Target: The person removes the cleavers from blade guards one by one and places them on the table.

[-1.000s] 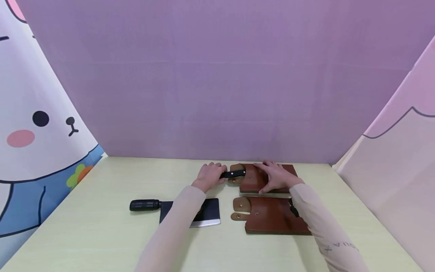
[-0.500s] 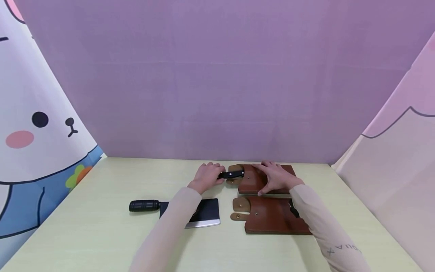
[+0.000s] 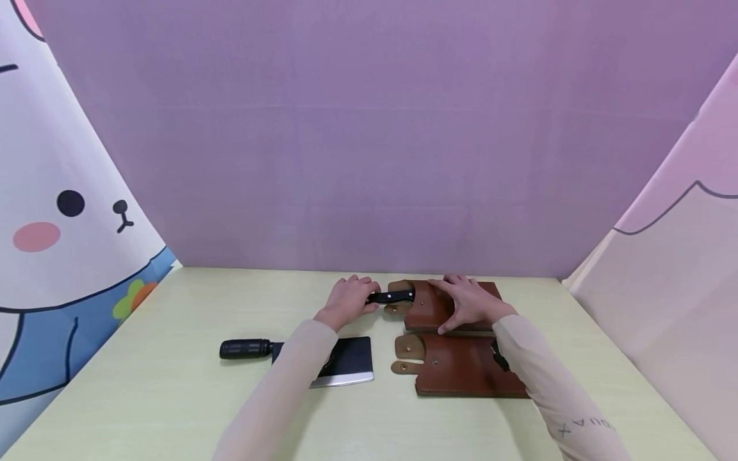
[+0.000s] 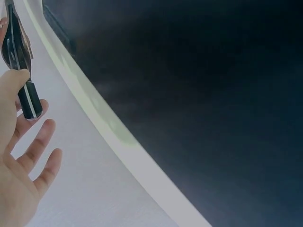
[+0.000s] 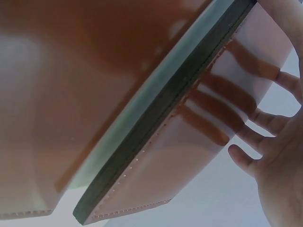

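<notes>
Holding the black knife handle [image 3: 394,296] near its end, the left hand [image 3: 346,299] pinches it with the thumb and a finger, and its other fingers are apart. The right hand [image 3: 471,301] stretches over the far brown sheath [image 3: 419,312] and grips it, thumb on the near edge, fingers on the far edge. The handle sticks out of this sheath's left end. No blade shows there, so it looks to be inside, but I cannot tell how deep. That part seems mostly done. The far strap [image 3: 399,308] is loose, so buttoning it seems left to do. The big cleaver [image 3: 354,358] lies bare on the table [image 3: 144,384], part of it hidden by the left sleeve [image 3: 282,397]. The near brown sheath [image 3: 461,368] lies just beside the far one, its strap [image 3: 406,367] undone too.
</notes>
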